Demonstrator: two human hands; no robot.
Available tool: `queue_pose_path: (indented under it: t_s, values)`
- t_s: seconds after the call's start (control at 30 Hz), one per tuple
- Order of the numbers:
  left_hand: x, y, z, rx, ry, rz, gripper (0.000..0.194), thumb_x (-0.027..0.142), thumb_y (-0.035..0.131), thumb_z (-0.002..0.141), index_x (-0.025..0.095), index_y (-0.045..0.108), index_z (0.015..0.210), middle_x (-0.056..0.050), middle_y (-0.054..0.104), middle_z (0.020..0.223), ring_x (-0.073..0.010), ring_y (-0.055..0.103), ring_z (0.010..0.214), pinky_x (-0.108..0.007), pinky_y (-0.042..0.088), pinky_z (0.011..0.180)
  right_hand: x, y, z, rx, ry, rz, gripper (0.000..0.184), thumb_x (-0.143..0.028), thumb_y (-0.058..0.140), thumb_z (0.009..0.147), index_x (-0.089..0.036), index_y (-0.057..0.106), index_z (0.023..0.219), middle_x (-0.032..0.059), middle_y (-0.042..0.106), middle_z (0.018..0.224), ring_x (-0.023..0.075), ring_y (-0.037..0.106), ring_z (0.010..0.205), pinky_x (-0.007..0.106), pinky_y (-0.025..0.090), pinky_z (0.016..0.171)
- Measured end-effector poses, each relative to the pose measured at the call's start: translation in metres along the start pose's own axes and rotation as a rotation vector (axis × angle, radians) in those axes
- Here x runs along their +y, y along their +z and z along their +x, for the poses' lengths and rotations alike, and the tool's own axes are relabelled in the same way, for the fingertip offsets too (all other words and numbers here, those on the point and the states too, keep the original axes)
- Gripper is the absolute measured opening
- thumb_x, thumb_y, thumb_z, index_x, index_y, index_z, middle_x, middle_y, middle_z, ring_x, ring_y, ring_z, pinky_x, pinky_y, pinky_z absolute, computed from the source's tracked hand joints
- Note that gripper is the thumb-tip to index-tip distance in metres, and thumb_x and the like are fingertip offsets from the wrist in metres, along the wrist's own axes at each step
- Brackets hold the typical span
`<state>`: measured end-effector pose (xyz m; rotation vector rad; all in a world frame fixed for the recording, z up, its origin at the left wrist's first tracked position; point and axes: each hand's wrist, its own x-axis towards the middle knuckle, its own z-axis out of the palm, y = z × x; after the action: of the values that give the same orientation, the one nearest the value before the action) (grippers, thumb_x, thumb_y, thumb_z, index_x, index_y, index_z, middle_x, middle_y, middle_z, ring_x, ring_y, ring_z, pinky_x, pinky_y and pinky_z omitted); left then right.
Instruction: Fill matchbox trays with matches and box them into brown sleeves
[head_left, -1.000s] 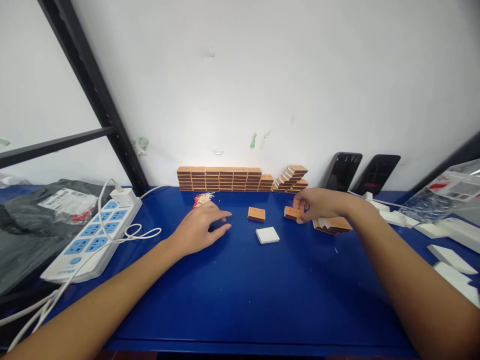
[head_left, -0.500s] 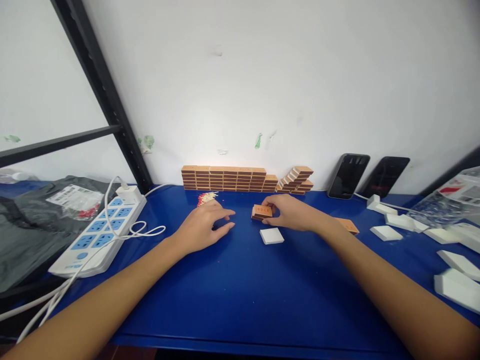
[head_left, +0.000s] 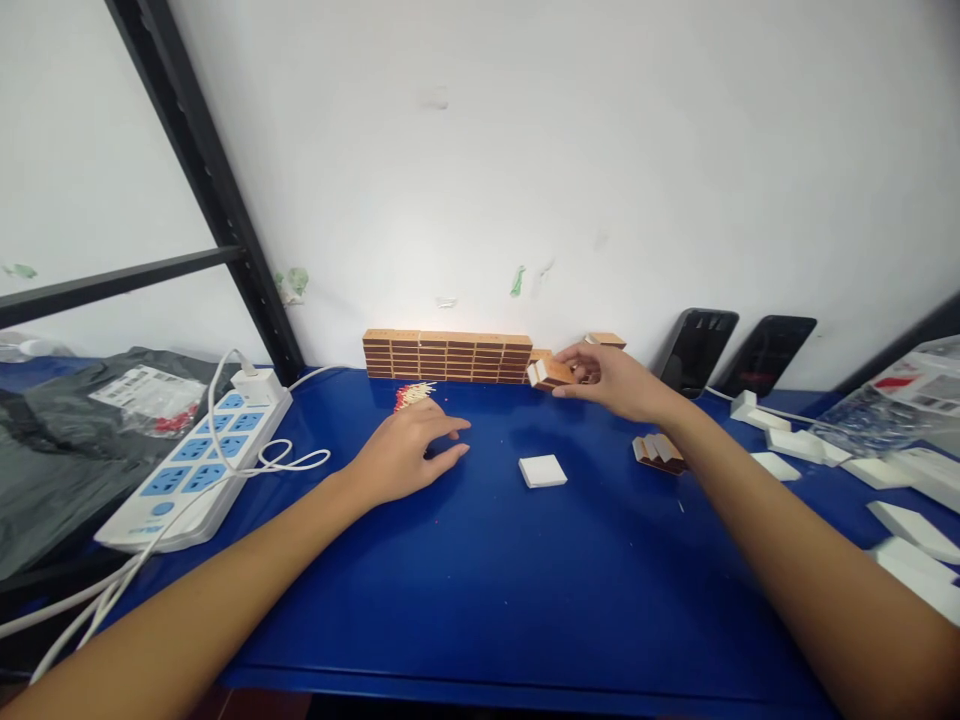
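My right hand (head_left: 611, 380) grips a small stack of matchboxes (head_left: 553, 376), thumb in front and fingers behind, just before the right part of the matchbox wall. Whitish ends show on the stack's left side. My left hand (head_left: 409, 453) stays low over the blue table, palm down, thumb and fingers apart, holding nothing. Just behind it lies a pile of red-tipped matches (head_left: 415, 394), partly covered by the hand. Rows of stacked matchboxes (head_left: 448, 358) stand against the white wall. A white matchbox tray (head_left: 542, 471) sits between my hands, touched by neither.
More matchboxes (head_left: 658, 452) lie slanted beside my right forearm, partly hidden. Two black phones (head_left: 701, 352) lean on the wall. Loose white pieces (head_left: 806, 446) and a plastic bag (head_left: 892, 395) are at right. At left are a power strip (head_left: 199, 460) with looping cable and a dark bag (head_left: 82, 440).
My right hand has carried the matchboxes back and to the right, from behind the white tray to the matchbox wall. The slanted matchboxes by my forearm now show more. My left hand is still.
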<state>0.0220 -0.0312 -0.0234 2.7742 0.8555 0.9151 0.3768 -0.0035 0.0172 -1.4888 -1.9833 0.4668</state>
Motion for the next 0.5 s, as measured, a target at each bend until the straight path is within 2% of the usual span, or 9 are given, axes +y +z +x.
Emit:
queue_pose_path:
  t_s: [0.13, 0.33, 0.5]
  values:
    - [0.0, -0.001, 0.0, -0.018, -0.022, -0.005, 0.029, 0.032, 0.069, 0.099, 0.019, 0.074, 0.124, -0.005, 0.077, 0.102, -0.0227, 0.069, 0.099, -0.041, 0.059, 0.088, 0.012, -0.011, 0.025, 0.161, 0.096, -0.188, 0.054, -0.049, 0.084, 0.072, -0.02, 0.066, 0.113, 0.0068, 0.072, 0.09, 0.0234, 0.064, 0.076, 0.037, 0.05, 0.068]
    - [-0.001, -0.001, 0.0, -0.027, -0.026, -0.009, 0.029, 0.032, 0.068, 0.099, 0.019, 0.074, 0.123, -0.006, 0.077, 0.101, -0.0229, 0.07, 0.098, -0.039, 0.06, 0.085, 0.01, -0.005, 0.051, 0.079, 0.121, -0.338, 0.038, -0.03, 0.08, 0.077, -0.024, 0.063, 0.111, 0.0045, 0.076, 0.093, 0.0249, 0.07, 0.083, 0.036, 0.052, 0.073]
    - [-0.001, 0.001, -0.001, -0.024, -0.023, -0.008, 0.029, 0.033, 0.068, 0.099, 0.021, 0.074, 0.125, -0.006, 0.077, 0.101, -0.0225, 0.071, 0.096, -0.039, 0.059, 0.082, 0.013, 0.009, 0.057, 0.184, 0.105, -0.376, 0.043, -0.026, 0.08, 0.078, -0.021, 0.062, 0.116, 0.0085, 0.075, 0.099, 0.0281, 0.071, 0.09, 0.042, 0.054, 0.082]
